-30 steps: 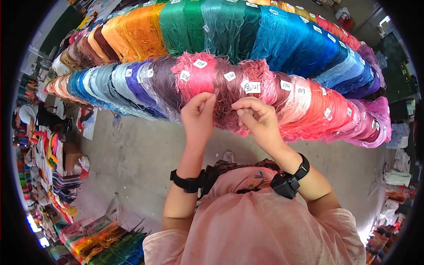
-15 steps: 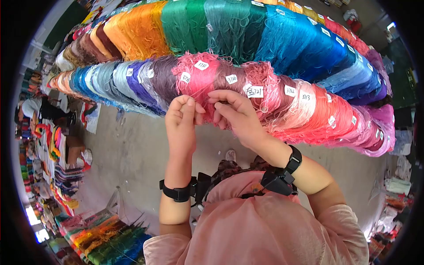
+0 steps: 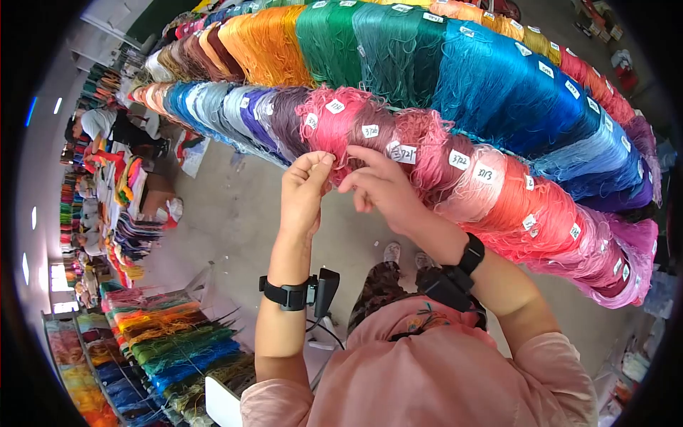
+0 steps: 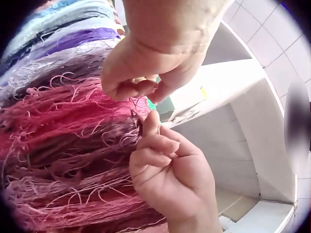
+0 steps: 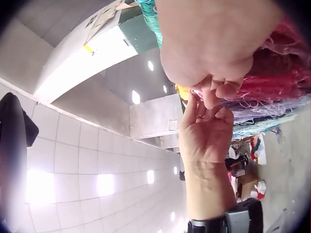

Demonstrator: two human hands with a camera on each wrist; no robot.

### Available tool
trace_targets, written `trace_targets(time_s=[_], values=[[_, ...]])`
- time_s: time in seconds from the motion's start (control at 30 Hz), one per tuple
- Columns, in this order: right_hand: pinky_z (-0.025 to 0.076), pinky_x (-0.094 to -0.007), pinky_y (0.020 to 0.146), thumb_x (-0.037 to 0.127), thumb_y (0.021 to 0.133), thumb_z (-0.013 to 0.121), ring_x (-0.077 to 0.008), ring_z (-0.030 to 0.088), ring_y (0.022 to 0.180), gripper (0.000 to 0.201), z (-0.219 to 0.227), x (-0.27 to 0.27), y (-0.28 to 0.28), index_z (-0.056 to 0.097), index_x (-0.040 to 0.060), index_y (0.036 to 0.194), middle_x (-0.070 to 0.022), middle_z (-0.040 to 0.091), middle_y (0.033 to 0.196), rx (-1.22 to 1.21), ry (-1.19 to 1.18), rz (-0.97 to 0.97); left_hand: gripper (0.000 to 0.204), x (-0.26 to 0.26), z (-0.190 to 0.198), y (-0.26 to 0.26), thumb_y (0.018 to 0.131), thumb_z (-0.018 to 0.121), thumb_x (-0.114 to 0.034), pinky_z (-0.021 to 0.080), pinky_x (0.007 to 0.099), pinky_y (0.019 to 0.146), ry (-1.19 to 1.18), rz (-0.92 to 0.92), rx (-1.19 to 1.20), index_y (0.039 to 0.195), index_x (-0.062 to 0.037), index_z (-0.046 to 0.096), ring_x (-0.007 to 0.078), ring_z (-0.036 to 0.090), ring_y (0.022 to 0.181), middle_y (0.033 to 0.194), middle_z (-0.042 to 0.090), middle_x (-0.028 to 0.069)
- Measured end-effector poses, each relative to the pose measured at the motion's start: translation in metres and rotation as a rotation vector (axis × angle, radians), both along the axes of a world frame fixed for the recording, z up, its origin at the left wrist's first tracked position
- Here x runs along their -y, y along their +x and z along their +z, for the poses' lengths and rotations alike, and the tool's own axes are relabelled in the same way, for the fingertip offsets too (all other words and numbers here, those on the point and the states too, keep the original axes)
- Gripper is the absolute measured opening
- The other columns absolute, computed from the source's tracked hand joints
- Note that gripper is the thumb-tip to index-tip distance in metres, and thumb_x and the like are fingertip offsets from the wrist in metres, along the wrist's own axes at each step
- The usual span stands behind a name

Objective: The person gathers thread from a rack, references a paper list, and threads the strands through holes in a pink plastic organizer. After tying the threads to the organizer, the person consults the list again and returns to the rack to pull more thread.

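Observation:
Both hands are at the front edge of a long row of thread skeins with numbered paper tags. In the head view my left hand (image 3: 304,192), thumb and forefinger together, pinches a fine thread below the bright pink skein (image 3: 333,135). My right hand (image 3: 390,191) is just beside it, forefinger stretched toward the left hand and the other fingers curled. A thin strand (image 4: 159,129) shows at the right fingers in the left wrist view. The mauve skein (image 3: 372,114) tagged 3726 lies behind the right hand. Black camera straps (image 3: 284,293) circle both wrists.
Behind stands a second row of skeins, with blue (image 3: 498,85) and green ones (image 3: 327,46). More coloured skeins hang on a low rack (image 3: 178,341) at lower left. Farther left, a person (image 3: 107,128) bends over piled yarn beside a cardboard box (image 3: 158,193).
Both hands have moved left along the row, from the mauve skein to the pink one. The right forefinger has straightened. The head view has turned, showing more of the left-hand rack.

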State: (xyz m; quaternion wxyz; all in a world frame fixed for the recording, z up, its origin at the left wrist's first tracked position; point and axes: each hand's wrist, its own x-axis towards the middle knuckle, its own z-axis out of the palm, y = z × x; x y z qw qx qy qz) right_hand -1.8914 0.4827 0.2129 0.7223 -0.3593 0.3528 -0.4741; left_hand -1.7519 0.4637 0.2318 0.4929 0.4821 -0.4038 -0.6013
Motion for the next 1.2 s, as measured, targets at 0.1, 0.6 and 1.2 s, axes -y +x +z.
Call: trace_targets(time_s=[0.1, 0.6, 1.2], values=[[0.035, -0.0199, 0.043, 0.009, 0.078, 0.046, -0.0093, 0.048, 0.050, 0.054, -0.006, 0.005, 0.007, 0.025, -0.0029, 0.126, -0.0099, 0.057, 0.078, 0.089, 0.023, 0.018, 0.012, -0.007, -0.007, 0.005, 0.082, 0.055, -0.015, 0.028, 0.0183, 0.047, 0.021, 0.049, -0.061, 0.084, -0.0036, 0.059, 0.0020, 0.034, 0.049, 0.058, 0.045, -0.0061], [0.031, -0.0182, 0.042, 0.010, 0.082, 0.046, -0.0055, 0.042, 0.049, 0.014, -0.026, 0.010, 0.008, 0.048, 0.0061, 0.096, -0.0029, 0.051, 0.069, 0.446, 0.080, 0.151, 0.018, 0.003, 0.005, 0.008, 0.086, 0.049, -0.019, 0.034, 0.0179, 0.049, -0.057, 0.062, 0.150, 0.085, -0.0029, 0.057, 0.0041, 0.043, 0.053, 0.073, 0.054, -0.0004], [0.034, -0.0200, 0.047, 0.010, 0.082, 0.050, -0.0062, 0.044, 0.051, 0.015, -0.018, -0.008, -0.002, 0.059, -0.0004, 0.088, -0.0011, 0.050, 0.065, -0.198, -0.243, -0.166, 0.016, 0.017, -0.016, -0.001, 0.069, 0.066, -0.003, 0.026, 0.0158, 0.045, -0.251, -0.022, 0.700, 0.084, 0.0001, 0.062, 0.0002, 0.030, 0.050, 0.053, 0.034, -0.0096]])
